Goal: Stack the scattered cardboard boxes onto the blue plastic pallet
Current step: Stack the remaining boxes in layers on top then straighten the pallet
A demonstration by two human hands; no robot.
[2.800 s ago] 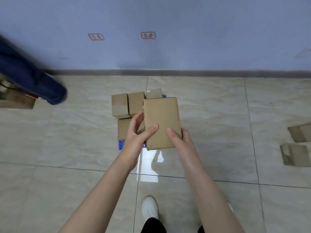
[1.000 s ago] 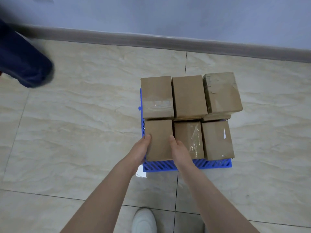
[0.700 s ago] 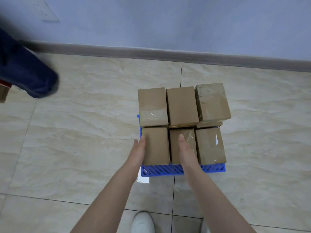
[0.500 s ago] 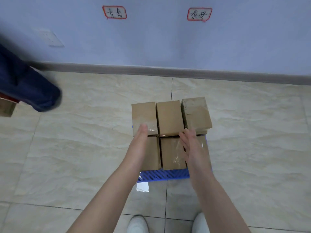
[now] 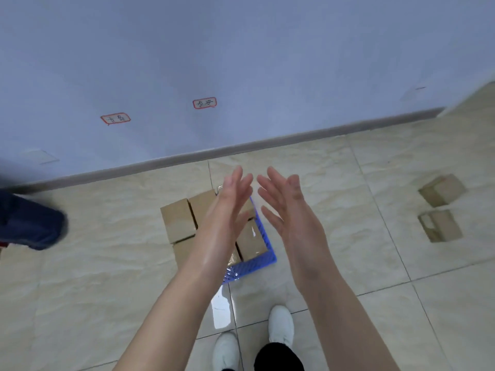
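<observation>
- The left hand point(image 5: 233, 199) and right hand point(image 5: 286, 207) are held empty above the blue pallet point(image 5: 263, 236), palms facing, fingers straight and slightly spread.
- The stacked boxes point(image 5: 178, 220) are seen on it, near the far wall.
- A fetching step is judged to be in hand: a turn rightward and a two-handed grasp of a loose box point(image 5: 440, 226) are called for.

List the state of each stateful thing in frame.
left hand: open, empty, in the air above the pallet.
right hand: open, empty, in the air.
blue pallet: on floor, loaded with boxes.
stacked boxes: closed, on pallet.
far loose box: on floor, off pallet.
near loose box: on floor, off pallet.
</observation>
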